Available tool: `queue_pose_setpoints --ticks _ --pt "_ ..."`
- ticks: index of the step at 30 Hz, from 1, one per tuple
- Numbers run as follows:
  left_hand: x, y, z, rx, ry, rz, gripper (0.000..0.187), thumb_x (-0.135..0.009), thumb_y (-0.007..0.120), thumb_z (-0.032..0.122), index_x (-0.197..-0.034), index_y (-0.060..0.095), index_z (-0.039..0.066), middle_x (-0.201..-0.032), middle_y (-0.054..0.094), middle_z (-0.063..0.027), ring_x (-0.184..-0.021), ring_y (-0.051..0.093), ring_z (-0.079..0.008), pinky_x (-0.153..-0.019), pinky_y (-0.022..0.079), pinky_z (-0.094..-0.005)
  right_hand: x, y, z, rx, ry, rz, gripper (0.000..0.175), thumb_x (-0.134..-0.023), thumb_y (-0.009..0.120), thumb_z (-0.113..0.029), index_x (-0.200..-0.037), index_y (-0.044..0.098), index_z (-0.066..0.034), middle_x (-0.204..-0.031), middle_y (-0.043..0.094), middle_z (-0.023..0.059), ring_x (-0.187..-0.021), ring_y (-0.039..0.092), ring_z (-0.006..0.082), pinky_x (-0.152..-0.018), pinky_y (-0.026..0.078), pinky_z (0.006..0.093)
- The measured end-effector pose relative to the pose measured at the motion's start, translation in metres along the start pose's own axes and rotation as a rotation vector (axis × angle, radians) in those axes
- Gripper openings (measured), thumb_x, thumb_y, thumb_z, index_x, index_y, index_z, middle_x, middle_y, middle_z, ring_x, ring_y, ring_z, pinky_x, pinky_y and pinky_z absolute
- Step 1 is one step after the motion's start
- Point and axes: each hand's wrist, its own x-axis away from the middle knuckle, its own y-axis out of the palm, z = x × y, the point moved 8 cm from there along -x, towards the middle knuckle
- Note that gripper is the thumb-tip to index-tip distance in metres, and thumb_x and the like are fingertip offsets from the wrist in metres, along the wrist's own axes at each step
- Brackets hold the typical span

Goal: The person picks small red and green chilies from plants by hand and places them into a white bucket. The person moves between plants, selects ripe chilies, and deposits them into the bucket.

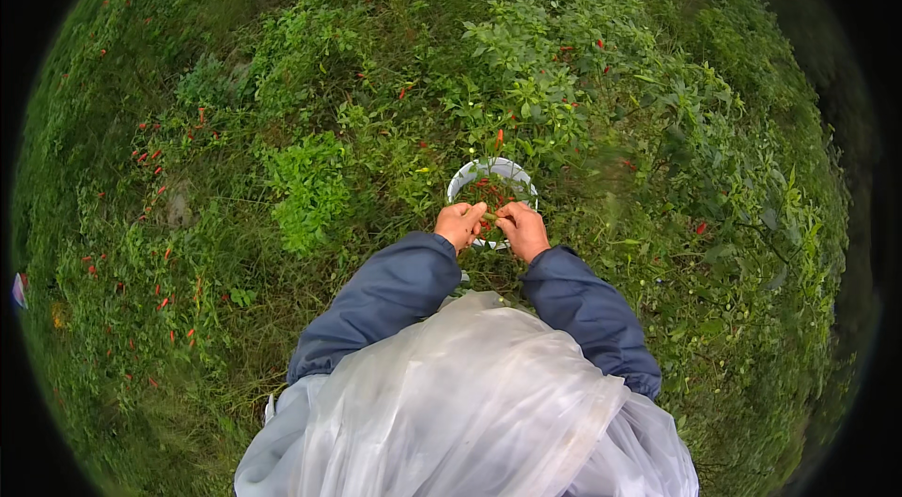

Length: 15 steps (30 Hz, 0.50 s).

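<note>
A white bucket (525, 180) stands among the plants, with red chili peppers (493, 192) and some green bits inside. Over its near part, my left hand (460, 223) and my right hand (523, 229) are close together. A small greenish piece (489, 216), perhaps a pepper or a stem, is pinched between the fingertips of both hands. The closed fingers hide part of it, so its exact kind cannot be told. Just beyond the bucket's far rim a red chili pepper (499, 137) hangs upright-looking on a plant.
Leafy pepper plants (542, 95) with red and pale pods surround the bucket. More red peppers (144, 157) dot the growth at the left. A bright green leafy clump (310, 190) grows left of the bucket. Translucent plastic rainwear (458, 398) covers my front.
</note>
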Motion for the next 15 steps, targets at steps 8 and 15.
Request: queue_pose_setpoints --ticks 8,15 --pt "0.002 0.006 -0.010 0.494 -0.208 -0.349 0.029 -0.089 0.049 0.036 -0.088 0.049 0.006 -0.067 0.048 0.0005 -0.052 0.043 -0.0106 -0.039 0.026 -0.0220 0.005 0.012 0.021 -0.462 0.149 -0.144 0.009 -0.080 0.059 -0.006 -0.088 0.056 -0.0011 -0.079 0.056 0.0024 -0.072 0.051 0.0094 -0.066 0.043 0.0252" --pt "-0.007 -0.048 0.006 0.545 -0.052 -0.298 0.031 -0.087 0.050 0.040 -0.082 0.052 0.010 -0.085 0.056 -0.0079 -0.058 0.050 -0.0158 -0.039 0.035 -0.0235 0.007 0.018 0.031 -0.584 0.220 -0.151 0.009 -0.083 0.055 -0.006 -0.090 0.052 -0.0034 -0.079 0.053 -0.0012 -0.072 0.050 0.0064 -0.065 0.042 0.0235"
